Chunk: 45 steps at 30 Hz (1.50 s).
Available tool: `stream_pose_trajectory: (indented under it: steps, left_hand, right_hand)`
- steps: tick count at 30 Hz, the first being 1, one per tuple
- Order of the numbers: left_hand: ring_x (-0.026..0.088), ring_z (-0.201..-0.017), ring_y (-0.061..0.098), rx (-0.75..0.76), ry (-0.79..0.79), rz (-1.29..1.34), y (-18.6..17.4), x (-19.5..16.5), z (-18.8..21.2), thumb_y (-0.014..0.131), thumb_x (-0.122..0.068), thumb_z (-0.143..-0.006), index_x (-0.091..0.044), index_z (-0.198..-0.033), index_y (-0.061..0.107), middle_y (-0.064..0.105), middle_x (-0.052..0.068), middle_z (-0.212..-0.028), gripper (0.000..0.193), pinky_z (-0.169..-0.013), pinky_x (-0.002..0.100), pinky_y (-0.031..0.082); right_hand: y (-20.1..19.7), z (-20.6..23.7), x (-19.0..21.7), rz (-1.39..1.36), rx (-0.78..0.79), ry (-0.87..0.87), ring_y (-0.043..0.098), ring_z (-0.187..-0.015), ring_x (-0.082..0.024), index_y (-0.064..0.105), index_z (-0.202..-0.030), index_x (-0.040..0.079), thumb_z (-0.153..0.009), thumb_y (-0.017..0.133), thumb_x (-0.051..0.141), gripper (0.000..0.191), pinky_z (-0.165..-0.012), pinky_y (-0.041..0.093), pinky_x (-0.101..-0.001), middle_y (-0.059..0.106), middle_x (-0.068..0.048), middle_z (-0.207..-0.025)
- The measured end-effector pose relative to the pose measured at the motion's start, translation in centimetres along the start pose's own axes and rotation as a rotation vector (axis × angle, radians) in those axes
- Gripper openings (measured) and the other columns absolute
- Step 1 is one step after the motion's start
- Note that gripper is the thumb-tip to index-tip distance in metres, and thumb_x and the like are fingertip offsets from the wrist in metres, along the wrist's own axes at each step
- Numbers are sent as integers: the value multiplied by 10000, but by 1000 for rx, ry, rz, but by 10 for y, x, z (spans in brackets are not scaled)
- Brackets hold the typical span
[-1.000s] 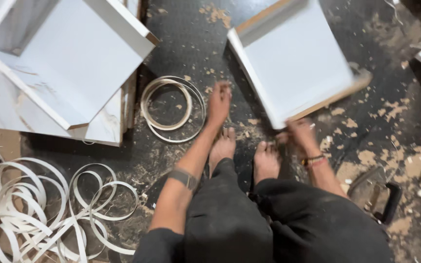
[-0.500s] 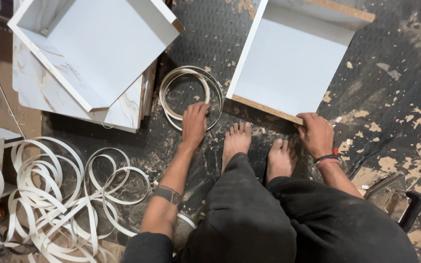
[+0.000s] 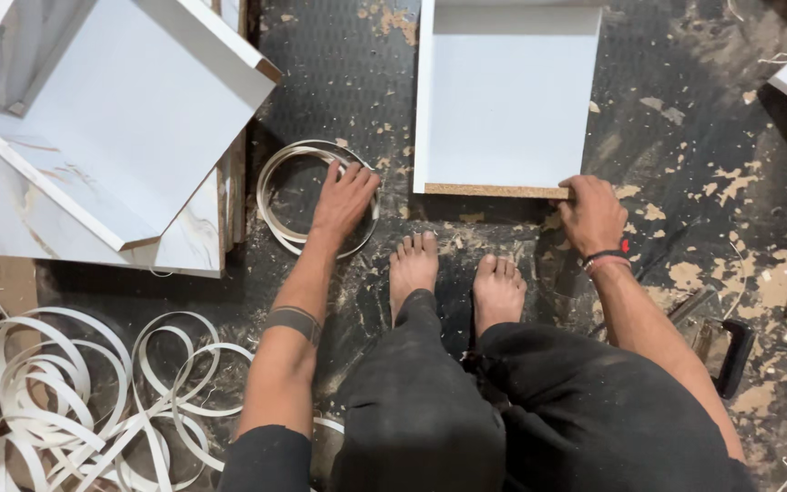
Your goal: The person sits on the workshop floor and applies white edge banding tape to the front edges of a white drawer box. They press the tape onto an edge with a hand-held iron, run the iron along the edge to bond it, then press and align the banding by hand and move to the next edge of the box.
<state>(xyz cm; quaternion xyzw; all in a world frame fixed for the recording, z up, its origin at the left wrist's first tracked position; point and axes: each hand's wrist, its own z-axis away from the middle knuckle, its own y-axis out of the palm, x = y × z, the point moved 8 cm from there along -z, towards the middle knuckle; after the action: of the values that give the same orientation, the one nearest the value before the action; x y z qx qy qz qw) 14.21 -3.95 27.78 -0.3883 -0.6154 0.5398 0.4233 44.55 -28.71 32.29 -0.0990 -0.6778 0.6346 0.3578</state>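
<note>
I count two white open-topped boxes: one drawer box (image 3: 503, 91) straight ahead of my feet, and a second box (image 3: 111, 118) lying tilted on a marbled panel (image 3: 11, 219) to my left. One coil of edge banding (image 3: 316, 196) sits between them. My right hand (image 3: 591, 214) curls over the drawer box's raw near edge, gripping its right corner. My left hand (image 3: 343, 199) lies flat, fingers spread, on the coil.

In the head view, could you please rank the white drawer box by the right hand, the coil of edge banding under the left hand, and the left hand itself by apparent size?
1. White drawer box, largest.
2. Coil of edge banding.
3. Left hand, smallest.
</note>
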Motion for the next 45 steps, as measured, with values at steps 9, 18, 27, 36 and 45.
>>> stream_pose_trajectory:
  steps: [9,18,27,36,45]
  left_hand:
    - [269,-1031,644,-74,-225,107,-37,39,-22,660,-165,-862,-113,-1101,643,661,79,-1045,245,-1002,548,451]
    - [279,-893,653,-123,120,364,-131,-89,-37,634,-88,-874,-202,-1378,600,636,84,-1066,518,-653,398,565]
    - [306,-927,701,122,-119,955,-99,-116,-47,654,-305,-993,-169,-1303,648,702,75,-1073,339,-750,445,553]
    - [286,-907,641,-89,-148,666,-88,-75,-65,728,-224,-942,-172,-1129,772,656,73,-1006,199,-751,438,493]
    - [251,-922,605,-142,-133,538,-87,-76,-61,721,-242,-958,-165,-1157,776,655,69,-1071,221,-756,400,425]
  right_hand:
    - [-35,9,19,127,-271,-94,497,-1328,-357,601,-1317,34,-872,770,190,501,-1131,359,-497,585,-204,-1358]
    - [58,54,82,-1274,471,293,712,-822,-130,695,-1124,63,-1017,619,210,196,-726,586,-266,723,-67,-982]
    - [64,61,-27,-1314,148,554,704,-719,-117,654,-979,51,-958,718,123,99,-575,500,-244,711,-49,-850]
    - [42,31,-126,-1181,-257,654,685,-639,-121,609,-920,73,-954,687,127,100,-504,498,-254,666,-29,-778]
    - [34,22,-122,-1038,-206,625,676,-655,-101,613,-914,67,-957,698,187,153,-525,506,-252,680,-22,-787]
